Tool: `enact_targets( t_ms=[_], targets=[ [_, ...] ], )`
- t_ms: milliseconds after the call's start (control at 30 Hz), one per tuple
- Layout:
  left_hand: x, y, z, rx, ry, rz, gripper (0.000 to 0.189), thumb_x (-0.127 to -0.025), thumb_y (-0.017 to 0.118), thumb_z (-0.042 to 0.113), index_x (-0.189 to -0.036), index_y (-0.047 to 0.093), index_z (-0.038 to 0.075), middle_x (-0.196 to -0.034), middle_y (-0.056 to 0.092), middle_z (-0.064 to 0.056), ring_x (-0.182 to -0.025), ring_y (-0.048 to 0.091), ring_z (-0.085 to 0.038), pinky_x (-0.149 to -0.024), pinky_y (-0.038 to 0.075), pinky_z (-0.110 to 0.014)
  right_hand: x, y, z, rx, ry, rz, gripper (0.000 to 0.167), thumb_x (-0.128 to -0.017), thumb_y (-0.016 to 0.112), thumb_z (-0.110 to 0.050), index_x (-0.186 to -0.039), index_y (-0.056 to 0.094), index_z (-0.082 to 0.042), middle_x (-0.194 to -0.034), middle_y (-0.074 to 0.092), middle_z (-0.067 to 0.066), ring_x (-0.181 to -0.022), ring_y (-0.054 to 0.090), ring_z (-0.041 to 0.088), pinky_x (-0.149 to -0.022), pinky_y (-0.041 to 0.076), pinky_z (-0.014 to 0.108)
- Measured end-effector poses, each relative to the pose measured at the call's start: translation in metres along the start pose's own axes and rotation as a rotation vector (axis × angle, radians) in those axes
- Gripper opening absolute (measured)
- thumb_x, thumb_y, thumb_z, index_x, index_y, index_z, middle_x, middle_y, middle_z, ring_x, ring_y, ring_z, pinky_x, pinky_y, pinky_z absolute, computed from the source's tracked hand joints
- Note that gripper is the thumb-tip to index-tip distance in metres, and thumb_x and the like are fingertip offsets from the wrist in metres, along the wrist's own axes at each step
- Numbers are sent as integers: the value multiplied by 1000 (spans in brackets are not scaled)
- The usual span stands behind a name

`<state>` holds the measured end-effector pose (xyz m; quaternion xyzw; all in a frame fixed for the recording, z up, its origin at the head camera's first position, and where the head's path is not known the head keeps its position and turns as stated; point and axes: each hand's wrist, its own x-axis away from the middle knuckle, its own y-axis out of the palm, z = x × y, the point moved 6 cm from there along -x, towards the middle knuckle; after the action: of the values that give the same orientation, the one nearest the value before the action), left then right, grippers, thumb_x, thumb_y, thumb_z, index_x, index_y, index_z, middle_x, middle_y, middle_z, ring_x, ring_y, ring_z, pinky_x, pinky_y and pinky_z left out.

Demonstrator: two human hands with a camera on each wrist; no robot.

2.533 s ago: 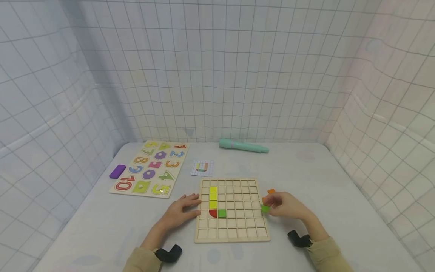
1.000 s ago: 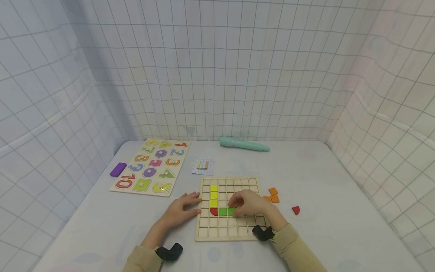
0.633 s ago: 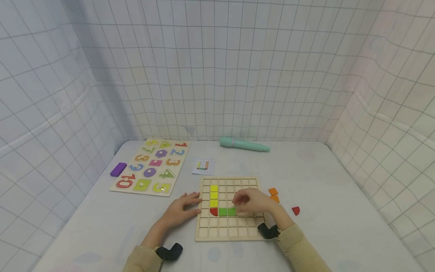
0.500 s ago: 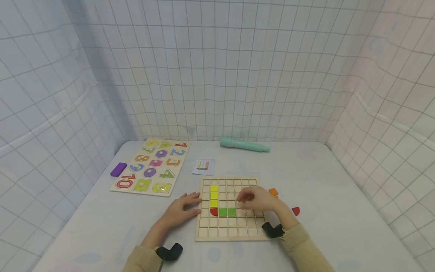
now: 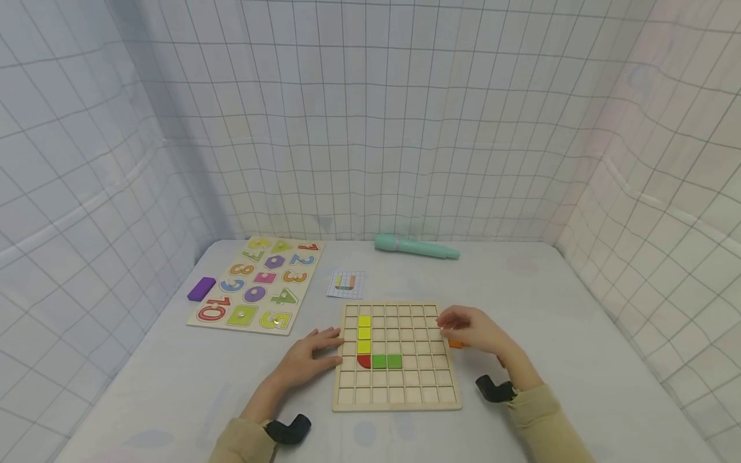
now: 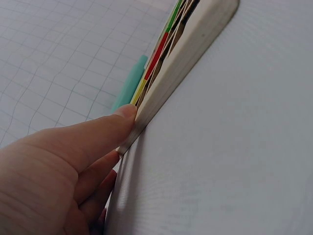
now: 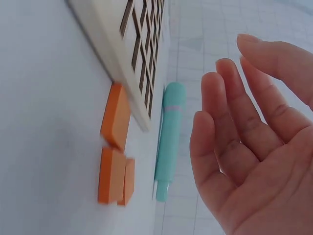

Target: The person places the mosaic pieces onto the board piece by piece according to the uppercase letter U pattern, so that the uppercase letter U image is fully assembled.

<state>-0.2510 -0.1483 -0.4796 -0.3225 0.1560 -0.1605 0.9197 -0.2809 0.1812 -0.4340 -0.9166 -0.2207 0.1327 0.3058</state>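
The wooden grid board (image 5: 397,357) held three yellow tiles, a red quarter-round and two green tiles; most cells stood empty. The left hand (image 5: 305,361) pressed flat against the board's near edge, its grip relaxed. The right hand (image 5: 476,329) hovered empty, grip loosely spread, just above the orange tiles (image 7: 116,147) on the counter.

Three orange tiles (image 7: 115,161) (perhaps four)

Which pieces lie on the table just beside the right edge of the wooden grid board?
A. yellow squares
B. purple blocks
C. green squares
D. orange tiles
D: the orange tiles lie beside the grid board, under the open right hand.
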Motion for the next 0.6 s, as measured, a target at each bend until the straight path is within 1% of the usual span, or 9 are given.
enact_targets(
  t_ms=[133, 267, 400, 500, 600],
  targets=[
    [0, 0, 0, 0, -6, 4, 40, -83, 72, 30, -116, 67, 8, -135, 53, -8, -132, 39, -27, -116, 18, -43, 9, -12, 11, -3, 36, 51, 23, -87, 69, -19, -105, 65, -6, -98, 65, 3, -87, 59, 15, -76, 54, 26],
    [0, 0, 0, -4, -8, 2, 41, -83, 72, 30, -117, 67, 8, -135, 53, -8, -132, 39, -27, -116, 17, -43, 17, -23, 19, 4, 46, 96, 24, -86, 69, -19, -106, 65, -6, -99, 66, 1, -89, 60, 16, -78, 54, 26],
    [0, 0, 1, 1, -4, -6, 41, -84, 71, 30, -118, 66, 7, -135, 52, -10, -132, 39, -28, -116, 17, -45, 24, -31, 25, 9, 64, 121, 27, -86, 69, -20, -108, 64, -5, -101, 67, 5, -91, 61, 16, -81, 53, 26],
    [1, 0, 2, 3, -2, -9, 42, -84, 70, 31, -118, 66, 6, -136, 52, -11, -132, 38, -29, -116, 17, -46, 29, -36, 29, 19, 75, 138, 26, -86, 69, -19, -107, 64, -5, -103, 67, 8, -90, 61, 15, -80, 53, 26],
    [1, -1, 2, 2, 1, -11, 42, -85, 70, 31, -118, 66, 6, -136, 51, -11, -132, 38, -29, -116, 16, -46, 33, -39, 33, 24, 84, 157, 23, -86, 69, -17, -106, 64, -5, -102, 66, 9, -89, 61, 15, -78, 54, 26]
  ],
)
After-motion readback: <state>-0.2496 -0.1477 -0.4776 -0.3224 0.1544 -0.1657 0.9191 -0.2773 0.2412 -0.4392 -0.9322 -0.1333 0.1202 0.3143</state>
